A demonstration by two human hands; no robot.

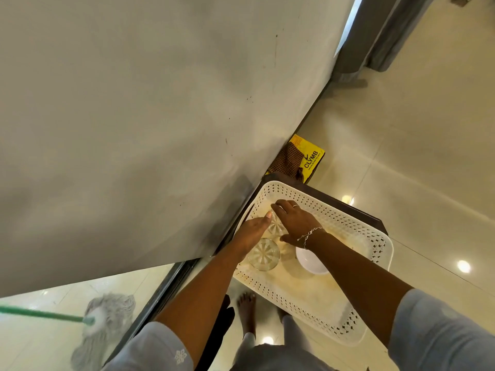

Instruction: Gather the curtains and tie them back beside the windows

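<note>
A wide pale grey curtain [134, 116] hangs flat over the glass door and fills the left half of the view. A darker grey curtain [385, 36] hangs bunched at the top right, beside a bright strip of window. Neither hand touches a curtain. Both hands are inside a white perforated basket [348, 228]. My right hand [294, 223] curls over a clear patterned glass [276, 226], thumb on one side and fingers on the other. My left hand [253, 232] lies with straight fingers against that glass's left side.
The basket sits on a dark stool [356, 207] and also holds a second glass [263, 254] and a white bowl [310, 262]. A yellow bag [312, 158] lies by the wall. A green-handled mop [104, 317] shows behind the glass. My bare feet stand on glossy tiles.
</note>
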